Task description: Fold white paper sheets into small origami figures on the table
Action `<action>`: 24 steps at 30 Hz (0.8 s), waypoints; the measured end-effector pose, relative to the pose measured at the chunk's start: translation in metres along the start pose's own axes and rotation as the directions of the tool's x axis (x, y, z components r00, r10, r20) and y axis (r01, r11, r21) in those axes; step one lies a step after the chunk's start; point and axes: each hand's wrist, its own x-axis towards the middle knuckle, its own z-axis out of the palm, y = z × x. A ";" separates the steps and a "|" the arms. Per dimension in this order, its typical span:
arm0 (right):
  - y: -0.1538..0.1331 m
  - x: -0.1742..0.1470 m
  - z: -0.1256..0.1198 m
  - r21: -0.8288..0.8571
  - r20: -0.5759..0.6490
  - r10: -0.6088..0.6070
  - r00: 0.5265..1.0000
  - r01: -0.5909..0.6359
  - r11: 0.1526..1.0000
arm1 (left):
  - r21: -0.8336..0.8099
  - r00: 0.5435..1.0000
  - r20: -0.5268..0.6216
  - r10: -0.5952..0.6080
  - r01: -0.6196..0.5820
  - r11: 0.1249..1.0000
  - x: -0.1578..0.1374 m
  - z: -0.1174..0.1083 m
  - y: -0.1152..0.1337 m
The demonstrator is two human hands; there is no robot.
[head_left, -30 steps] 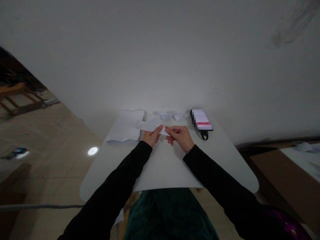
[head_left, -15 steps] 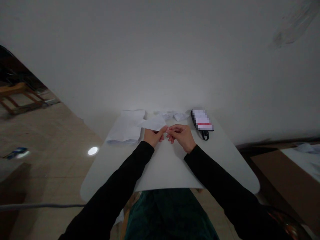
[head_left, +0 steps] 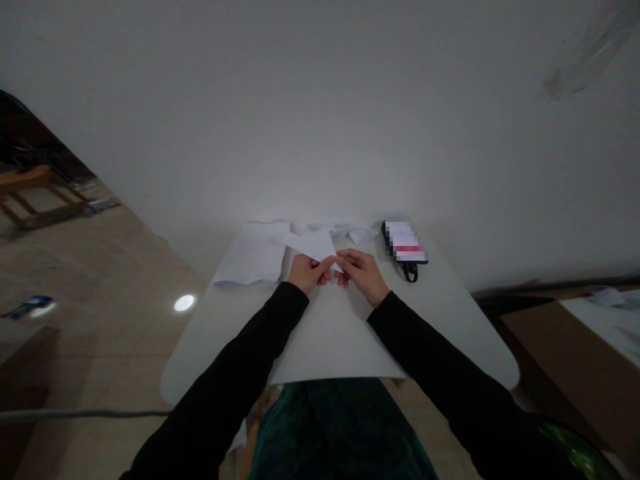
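A white piece of paper (head_left: 316, 244) is held up over the table between my two hands. My left hand (head_left: 306, 272) is closed on its lower edge, the thumb pressed near the corner. My right hand (head_left: 363, 273) pinches the same corner from the other side, and the two thumbs nearly meet. The fingers hide how the corner is folded. Left of my hands lies a stack of white paper sheets (head_left: 253, 253). Behind them, small folded or crumpled white papers (head_left: 361, 235) rest near the wall.
A phone (head_left: 407, 241) with a blurred screen and a black strap loop (head_left: 411, 272) lies right of my hands. The white table (head_left: 340, 340) stands against a pale wall (head_left: 320, 120). A cardboard box (head_left: 560, 353) is at the right, a wooden stool (head_left: 35, 183) far left.
The held paper has turned in my hands, its free part now standing more upright and further right. Both hands keep their grip and have barely shifted.
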 end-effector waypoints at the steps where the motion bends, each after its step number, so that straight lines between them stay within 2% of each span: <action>1: 0.001 0.001 0.000 -0.022 -0.017 -0.012 1.000 0.011 1.000 | -0.017 0.999 0.039 0.001 0.000 1.000 0.000 0.001 0.000; 3: 0.003 0.002 -0.001 -0.060 -0.055 -0.037 0.998 0.033 0.998 | -0.068 0.995 0.095 0.007 -0.001 0.998 0.000 0.001 -0.001; 4: 0.003 0.003 -0.002 -0.074 -0.077 -0.049 0.996 0.043 0.996 | -0.101 0.996 0.088 0.016 -0.007 0.995 0.001 0.001 -0.002; 5: 0.002 0.004 -0.004 -0.085 -0.096 -0.059 0.994 0.051 0.995 | -0.133 0.998 0.050 0.029 -0.022 0.991 0.002 0.000 -0.002; 7: 0.000 0.006 -0.009 -0.100 -0.111 -0.072 0.991 0.061 0.993 | -0.174 0.993 -0.098 0.064 -0.080 0.981 0.007 -0.004 -0.004; 9: -0.002 0.007 -0.013 -0.092 -0.088 -0.075 0.993 0.067 0.994 | -0.191 0.965 -0.245 0.093 -0.142 0.971 0.012 -0.010 -0.005; 11: -0.003 0.008 -0.016 -0.054 -0.051 -0.069 0.996 0.066 0.996 | -0.195 0.944 -0.314 0.101 -0.168 0.966 0.016 -0.014 -0.005; 13: -0.004 0.008 -0.017 -0.022 -0.045 -0.056 0.997 0.055 0.998 | -0.197 0.934 -0.341 0.102 -0.177 0.964 0.018 -0.017 -0.005; 20: -0.006 0.007 -0.017 0.008 -0.144 -0.048 0.988 0.050 0.999 | -0.247 0.918 -0.379 0.115 -0.220 0.944 0.018 -0.020 -0.004; 24: -0.008 0.006 -0.014 0.074 -0.057 -0.008 0.998 0.013 0.997 | -0.257 0.925 -0.355 0.133 -0.233 0.938 0.020 -0.020 -0.005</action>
